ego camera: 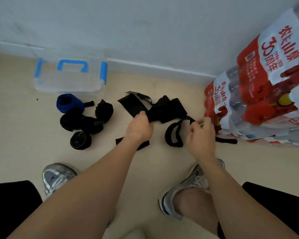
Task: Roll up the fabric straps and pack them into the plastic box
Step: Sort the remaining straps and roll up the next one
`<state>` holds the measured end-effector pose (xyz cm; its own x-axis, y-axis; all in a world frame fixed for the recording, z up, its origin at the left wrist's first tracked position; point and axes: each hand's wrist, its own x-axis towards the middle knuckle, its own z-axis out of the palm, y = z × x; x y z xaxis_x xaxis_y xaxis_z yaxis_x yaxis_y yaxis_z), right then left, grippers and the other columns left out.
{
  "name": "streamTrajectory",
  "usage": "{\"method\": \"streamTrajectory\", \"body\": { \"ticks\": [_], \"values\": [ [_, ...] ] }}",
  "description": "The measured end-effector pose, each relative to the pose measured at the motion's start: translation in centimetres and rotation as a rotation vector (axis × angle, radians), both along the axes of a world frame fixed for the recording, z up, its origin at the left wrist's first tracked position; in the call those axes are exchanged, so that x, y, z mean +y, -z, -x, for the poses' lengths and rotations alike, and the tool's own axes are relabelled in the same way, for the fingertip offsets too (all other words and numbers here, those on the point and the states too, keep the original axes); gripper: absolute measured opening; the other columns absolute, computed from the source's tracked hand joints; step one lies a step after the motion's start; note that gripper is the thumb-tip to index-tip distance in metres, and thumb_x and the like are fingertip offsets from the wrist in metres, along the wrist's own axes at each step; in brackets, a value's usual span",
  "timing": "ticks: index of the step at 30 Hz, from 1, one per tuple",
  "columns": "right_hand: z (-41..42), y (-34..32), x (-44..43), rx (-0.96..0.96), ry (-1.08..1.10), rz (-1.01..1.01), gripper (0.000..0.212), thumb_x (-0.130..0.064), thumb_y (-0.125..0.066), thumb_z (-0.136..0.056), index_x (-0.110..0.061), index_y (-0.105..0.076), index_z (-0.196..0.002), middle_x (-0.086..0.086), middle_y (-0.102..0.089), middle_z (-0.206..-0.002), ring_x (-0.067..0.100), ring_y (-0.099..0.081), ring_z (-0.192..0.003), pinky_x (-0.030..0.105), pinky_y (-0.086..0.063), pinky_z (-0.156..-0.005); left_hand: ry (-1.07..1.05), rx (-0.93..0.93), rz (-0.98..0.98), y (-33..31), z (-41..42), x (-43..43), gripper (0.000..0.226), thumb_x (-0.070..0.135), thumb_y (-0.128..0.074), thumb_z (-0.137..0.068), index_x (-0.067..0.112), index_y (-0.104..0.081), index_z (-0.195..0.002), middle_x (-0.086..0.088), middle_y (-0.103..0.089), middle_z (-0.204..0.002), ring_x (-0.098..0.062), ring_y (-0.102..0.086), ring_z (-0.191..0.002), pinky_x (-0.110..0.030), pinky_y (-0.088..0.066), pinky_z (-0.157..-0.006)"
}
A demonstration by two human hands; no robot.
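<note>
A clear plastic box (47, 83) with blue latches and a blue handle stands on the floor by the wall at the left. In front of it lie several rolled straps: a blue roll (70, 102) and black rolls (83, 124). A loose black strap (166, 109) lies spread in the middle of the floor. My left hand (140, 126) grips one end of that strap. My right hand (201, 137) pinches a narrower black strap (173, 135) that loops down to the floor.
Shrink-wrapped packs of water bottles (259, 94) are stacked at the right, close to my right hand. My two grey shoes (59, 176) stand on the beige floor below the straps. The white wall runs along the back.
</note>
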<state>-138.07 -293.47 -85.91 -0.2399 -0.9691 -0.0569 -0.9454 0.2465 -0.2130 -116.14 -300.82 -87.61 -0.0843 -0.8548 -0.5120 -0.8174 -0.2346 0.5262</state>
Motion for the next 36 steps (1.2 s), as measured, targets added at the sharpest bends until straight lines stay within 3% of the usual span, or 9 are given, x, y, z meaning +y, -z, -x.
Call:
{"method": "streamTrajectory", "body": {
  "ticks": [4,8,14,16,21,26,31,34,36],
  "values": [
    [-1.5,0.4,-0.2,-0.180,-0.189,0.037,0.020,-0.001,-0.066,-0.086,-0.008,-0.059,-0.102,0.013,-0.052,-0.116,0.030,-0.053,-0.093,0.046,-0.049,-0.081,-0.226,0.139,-0.129,2.2,1.3,-0.5,0.029,0.034,-0.072,-0.103,0.012,-0.067,-0.121,-0.006,-0.072,-0.110,-0.029,-0.070,-0.106,-0.041,-0.058,-0.090],
    [-3.6,1.9,-0.8,-0.150,-0.255,-0.043,0.046,-0.017,-0.064,-0.098,-0.015,-0.055,-0.143,0.015,-0.050,-0.136,0.033,-0.056,-0.114,0.051,-0.051,-0.095,-0.260,0.220,-0.071,2.8,1.4,1.5,0.017,0.026,-0.068,-0.104,0.015,-0.065,-0.092,-0.001,-0.068,-0.086,-0.023,-0.068,-0.089,-0.035,-0.054,-0.078],
    [-4.5,2.6,-3.7,-0.640,0.121,-0.088,0.075,-0.040,-0.065,-0.101,-0.034,-0.028,-0.166,0.010,-0.042,-0.157,0.023,-0.048,-0.136,0.033,-0.041,-0.108,-0.098,0.365,0.050,-1.4,0.1,3.0,0.023,0.019,-0.066,-0.094,0.009,-0.048,-0.087,-0.002,-0.053,-0.069,-0.017,-0.043,-0.062,-0.037,-0.040,-0.061],
    [-3.9,2.4,-4.9,-0.826,0.253,-0.185,0.077,-0.040,-0.068,-0.100,-0.033,-0.030,-0.166,0.006,-0.055,-0.147,0.020,-0.057,-0.128,0.035,-0.049,-0.104,-0.114,0.443,0.059,-3.2,-0.1,3.1,0.025,0.017,-0.065,-0.094,0.008,-0.044,-0.083,0.000,-0.048,-0.066,-0.015,-0.040,-0.061,-0.035,-0.037,-0.060],
    [-2.7,0.4,-4.9,-0.997,0.212,-0.202,0.024,-0.020,-0.060,-0.110,-0.025,-0.074,-0.129,0.007,-0.081,-0.108,0.014,-0.074,-0.087,0.034,-0.057,-0.081,-0.076,0.605,0.002,-7.2,0.2,3.9,0.027,0.010,-0.062,-0.097,0.007,-0.041,-0.079,-0.002,-0.046,-0.070,-0.015,-0.043,-0.066,-0.032,-0.037,-0.061],
    [-2.9,-3.5,-4.7,-1.526,0.356,-0.370,0.055,-0.024,-0.070,-0.091,-0.030,-0.060,-0.144,0.010,-0.072,-0.106,0.018,-0.065,-0.065,0.033,-0.050,-0.060,-0.034,0.618,-0.051,-10.6,-1.1,5.3,0.025,0.006,-0.059,-0.098,0.010,-0.043,-0.079,-0.007,-0.042,-0.075,-0.018,-0.040,-0.071,-0.035,-0.034,-0.066],
    [-4.6,-6.0,-4.9,-1.177,0.571,-0.086,0.012,-0.028,-0.063,-0.108,-0.024,-0.071,-0.100,-0.006,-0.072,-0.078,0.015,-0.063,-0.067,0.024,-0.046,-0.051,-0.014,0.602,-0.158,-15.2,-4.3,6.1,0.015,0.004,-0.053,-0.097,0.014,-0.053,-0.086,-0.008,-0.042,-0.078,-0.017,-0.042,-0.068,-0.031,-0.035,-0.060],
    [-3.9,-6.8,-4.8,-1.050,0.824,0.112,0.030,-0.029,-0.056,-0.109,-0.010,-0.070,-0.128,0.009,-0.073,-0.110,0.032,-0.070,-0.095,0.040,-0.060,-0.081,0.122,0.513,-0.263,-17.5,-7.2,6.8,0.027,0.008,-0.053,-0.095,0.022,-0.049,-0.073,-0.003,-0.041,-0.075,-0.013,-0.041,-0.063,-0.029,-0.034,-0.060],
    [-2.7,-7.1,-4.4,-0.939,0.765,0.007,0.040,-0.021,-0.058,-0.106,-0.004,-0.063,-0.142,0.018,-0.070,-0.125,0.036,-0.070,-0.111,0.050,-0.060,-0.099,0.136,0.480,-0.279,-18.3,-8.4,7.3,0.035,0.009,-0.056,-0.095,0.027,-0.048,-0.066,0.002,-0.043,-0.070,-0.011,-0.043,-0.061,-0.026,-0.035,-0.059]
  ]
}}
